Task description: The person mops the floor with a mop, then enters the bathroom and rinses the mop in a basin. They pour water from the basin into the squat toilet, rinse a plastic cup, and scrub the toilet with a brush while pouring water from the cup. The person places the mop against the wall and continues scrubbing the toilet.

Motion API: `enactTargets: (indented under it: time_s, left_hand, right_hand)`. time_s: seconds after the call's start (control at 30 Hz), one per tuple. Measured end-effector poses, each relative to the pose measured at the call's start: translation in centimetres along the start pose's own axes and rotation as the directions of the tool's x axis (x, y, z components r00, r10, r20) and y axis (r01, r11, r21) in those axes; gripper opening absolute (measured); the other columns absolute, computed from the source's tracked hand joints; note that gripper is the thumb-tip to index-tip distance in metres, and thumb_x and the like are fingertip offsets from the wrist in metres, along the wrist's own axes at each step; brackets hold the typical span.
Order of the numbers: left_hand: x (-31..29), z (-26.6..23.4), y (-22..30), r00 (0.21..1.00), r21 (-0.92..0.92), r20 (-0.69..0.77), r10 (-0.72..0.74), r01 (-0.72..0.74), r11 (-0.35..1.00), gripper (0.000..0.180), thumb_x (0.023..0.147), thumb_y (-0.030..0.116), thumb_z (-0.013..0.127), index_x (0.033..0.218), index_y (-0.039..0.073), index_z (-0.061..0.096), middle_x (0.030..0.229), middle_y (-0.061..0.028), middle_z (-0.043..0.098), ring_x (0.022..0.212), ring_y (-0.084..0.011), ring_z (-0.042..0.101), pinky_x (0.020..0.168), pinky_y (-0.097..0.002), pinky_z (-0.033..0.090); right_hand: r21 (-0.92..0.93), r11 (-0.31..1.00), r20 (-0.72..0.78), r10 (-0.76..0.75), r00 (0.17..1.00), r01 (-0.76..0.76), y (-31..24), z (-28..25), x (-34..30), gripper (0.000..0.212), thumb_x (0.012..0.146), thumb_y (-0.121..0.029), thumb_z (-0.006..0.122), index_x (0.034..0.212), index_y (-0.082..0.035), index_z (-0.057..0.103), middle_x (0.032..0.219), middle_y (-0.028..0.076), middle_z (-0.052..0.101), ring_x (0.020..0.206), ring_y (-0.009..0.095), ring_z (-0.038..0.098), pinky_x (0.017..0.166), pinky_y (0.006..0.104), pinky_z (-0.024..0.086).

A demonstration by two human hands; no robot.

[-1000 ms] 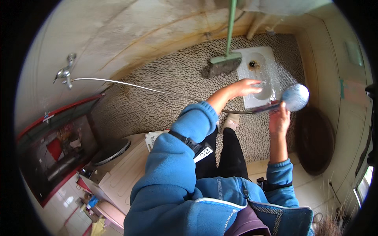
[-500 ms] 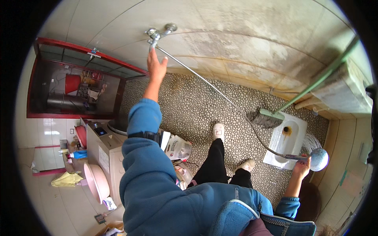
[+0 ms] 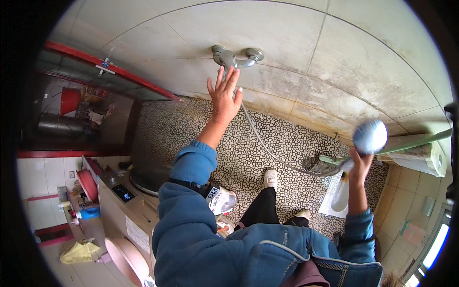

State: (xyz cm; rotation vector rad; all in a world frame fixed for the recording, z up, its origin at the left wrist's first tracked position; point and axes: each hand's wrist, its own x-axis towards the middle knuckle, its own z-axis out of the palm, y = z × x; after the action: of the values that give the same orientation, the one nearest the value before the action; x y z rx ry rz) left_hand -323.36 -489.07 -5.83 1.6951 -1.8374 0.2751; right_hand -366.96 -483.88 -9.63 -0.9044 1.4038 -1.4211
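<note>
Right grip [image 3: 360, 168] closed round handle of shower head [image 3: 370, 137], held up near stained tiled wall [image 3: 287, 48]. Left grip [image 3: 224, 99] open, fingers spread at wall tap [image 3: 226, 59]; contact unclear. Hose [image 3: 261, 141] slack between. Pebble-patterned floor [image 3: 246, 158] below, squat toilet [image 3: 328, 206] set in it. Washing machine [image 3: 131, 191], red door frame [image 3: 138, 81] leftward.

The pebbled floor [image 3: 239, 165] bears a squat toilet [image 3: 332, 198] and broom [image 3: 319, 166].

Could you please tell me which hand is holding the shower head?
The right hand holds the shower head; the left hand, open, is at the wall tap.
</note>
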Motion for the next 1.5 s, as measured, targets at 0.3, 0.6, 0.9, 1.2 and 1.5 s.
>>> enactTargets:
  time_s: [0.3,0.6,0.9,1.2,1.5]
  left_hand:
    - [4.7,-3.5,-2.1,0.896,-0.769,-0.022,-0.443,0.268,0.581,0.058,0.085,0.024,0.058,0.131,0.002,0.031,0.128,-0.0148,0.042,0.119,-0.0245,0.04,0.098,-0.0364,0.033]
    - [8.7,-3.5,-9.8,0.681,-0.909,0.409,-0.608,0.362,-0.205,0.03,0.085,0.003,0.053,0.112,0.0,0.042,0.109,-0.0143,0.053,0.098,-0.028,0.057,0.081,-0.0454,0.053]
    - [7.7,0.0,-10.3,0.575,-0.922,0.388,-0.72,0.249,-0.298,0.039,0.081,0.003,0.06,0.115,0.0,0.04,0.102,-0.0157,0.053,0.09,-0.0304,0.058,0.072,-0.0487,0.056]
    - [8.8,-2.0,-17.1,0.381,-0.923,0.348,-0.856,0.3,-0.242,0.029,0.087,0.011,0.054,0.11,-0.005,0.045,0.099,-0.0158,0.055,0.089,-0.0318,0.059,0.076,-0.0483,0.055]
    - [4.5,6.0,-25.2,0.19,-0.815,0.559,-0.807,0.307,-0.492,0.025,0.091,0.022,0.048,0.088,-0.003,0.048,0.084,-0.0132,0.058,0.082,-0.0288,0.059,0.078,-0.0446,0.054]
  right_hand:
    - [-0.43,0.394,0.873,-0.046,0.485,0.812,-12.8,33.9,6.5,0.046,0.066,-0.012,0.066,0.104,0.001,0.043,0.085,0.018,0.063,0.082,0.034,0.061,0.069,0.0401,0.049]
    - [-0.458,0.011,0.889,0.012,0.457,0.889,-11.1,45.6,6.2,0.041,0.07,-0.027,0.071,0.102,-0.008,0.052,0.099,0.009,0.062,0.092,0.027,0.06,0.076,0.0369,0.05]
    - [-0.394,0.123,0.859,-0.303,0.412,0.911,-8.3,32.6,6.9,0.038,0.084,-0.03,0.057,0.114,-0.008,0.05,0.105,0.01,0.058,0.093,0.028,0.058,0.073,0.0368,0.05]
    - [-0.711,0.48,0.592,0.015,0.805,0.514,-6.9,9.7,3.6,0.029,0.079,-0.016,0.061,0.105,-0.006,0.056,0.093,0.011,0.06,0.075,0.024,0.06,0.066,0.0337,0.049]
    - [-0.84,0.408,0.477,0.241,0.845,0.358,-4.5,1.7,-0.1,0.029,0.079,-0.018,0.059,0.105,-0.006,0.056,0.093,0.011,0.06,0.075,0.026,0.061,0.068,0.0356,0.048]
